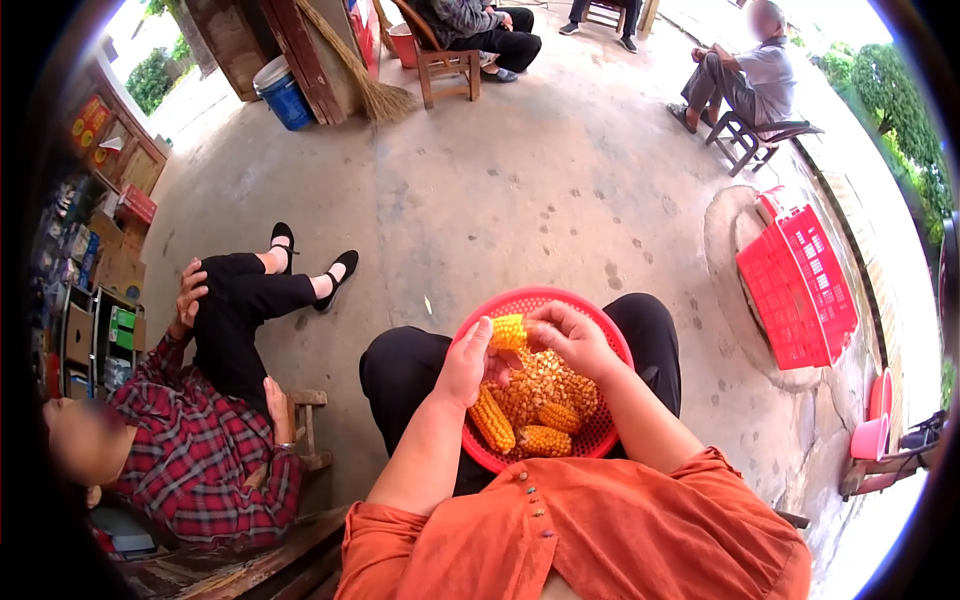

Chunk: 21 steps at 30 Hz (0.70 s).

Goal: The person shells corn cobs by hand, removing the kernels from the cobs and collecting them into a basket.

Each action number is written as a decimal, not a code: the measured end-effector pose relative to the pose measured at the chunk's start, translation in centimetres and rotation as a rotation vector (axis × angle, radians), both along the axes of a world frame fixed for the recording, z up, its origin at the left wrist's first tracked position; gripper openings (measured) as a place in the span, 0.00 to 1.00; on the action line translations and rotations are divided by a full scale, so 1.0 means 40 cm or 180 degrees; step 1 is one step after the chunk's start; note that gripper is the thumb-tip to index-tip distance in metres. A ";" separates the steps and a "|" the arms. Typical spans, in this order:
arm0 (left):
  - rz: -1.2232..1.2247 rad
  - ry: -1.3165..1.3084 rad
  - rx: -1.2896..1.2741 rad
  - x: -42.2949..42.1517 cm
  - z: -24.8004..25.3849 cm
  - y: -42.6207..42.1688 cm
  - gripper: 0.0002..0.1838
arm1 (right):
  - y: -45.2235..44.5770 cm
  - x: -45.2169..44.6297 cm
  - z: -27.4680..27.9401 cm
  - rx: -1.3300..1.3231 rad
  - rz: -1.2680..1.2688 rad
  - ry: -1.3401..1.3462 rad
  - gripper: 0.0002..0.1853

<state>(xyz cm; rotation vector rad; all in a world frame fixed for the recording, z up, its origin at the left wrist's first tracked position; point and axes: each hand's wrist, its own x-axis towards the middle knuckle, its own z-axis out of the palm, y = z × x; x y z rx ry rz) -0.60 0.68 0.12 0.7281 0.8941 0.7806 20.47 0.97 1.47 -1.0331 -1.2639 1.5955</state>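
A red perforated basket (pixel 478 447) rests on my lap between my knees. Loose corn kernels (pixel 540 385) fill its middle, and several corn cobs lie among them, one long yellow cob (pixel 491 420) along the left side and a shorter cob (pixel 544 441) near the front rim. Above the kernels, my left hand (pixel 466 365) is closed around a bright yellow corn cob (pixel 509 331). My right hand (pixel 572 338) has its fingers bent against the right end of that same cob, thumb and fingertips touching it.
To my left sits a person in a plaid shirt (pixel 205 465). A red plastic crate (pixel 800 285) stands on the right. Further off are a blue bucket (pixel 285 92), a straw broom (pixel 375 95) and a person on a stool (pixel 755 85). Shelves (pixel 100 320) line the left wall.
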 end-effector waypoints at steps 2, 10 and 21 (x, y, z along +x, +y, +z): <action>0.0227 -0.0339 -0.0017 0.006 0.018 0.004 0.26 | 0.036 0.027 0.019 -0.0080 -0.0218 0.0179 0.12; -0.0895 -0.0011 0.1710 0.178 0.151 -0.053 0.14 | 0.387 0.163 -0.037 -0.0327 -0.1522 0.0367 0.11; -0.1148 -0.0346 0.0648 0.363 0.171 -0.173 0.27 | 0.500 0.359 -0.222 -0.1077 -0.3301 0.0175 0.07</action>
